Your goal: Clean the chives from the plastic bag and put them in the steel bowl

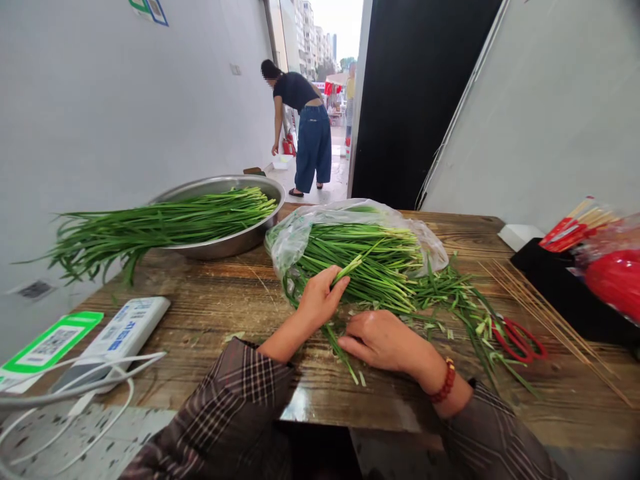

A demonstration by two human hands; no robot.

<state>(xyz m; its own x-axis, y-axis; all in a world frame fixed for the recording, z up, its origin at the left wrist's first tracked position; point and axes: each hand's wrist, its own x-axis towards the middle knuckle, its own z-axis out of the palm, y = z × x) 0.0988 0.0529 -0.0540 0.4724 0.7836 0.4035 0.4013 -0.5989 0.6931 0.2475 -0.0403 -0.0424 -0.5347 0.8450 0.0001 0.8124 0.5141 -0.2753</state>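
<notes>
My left hand (320,297) is closed around a small bunch of garlic chives (350,267), their pale cut ends pointing up to the right and green leaves hanging below the hand. Low over the table, my right hand (383,340) has its fingers curled together beside those hanging leaves; what the fingertips hold, if anything, is hidden. Just beyond both hands lies a big pile of garlic chives (370,260) in an opened clear plastic bag (295,233). Loose leaves and trimmings (450,293) are scattered to the right of the pile.
A metal basin (225,250) of chives stands back left. Red-handled scissors (520,340), wooden skewers (545,313) and a black box (555,287) are at right. A white power bank station (130,333) with cables sits at left. Another person (305,120) bends over near the doorway.
</notes>
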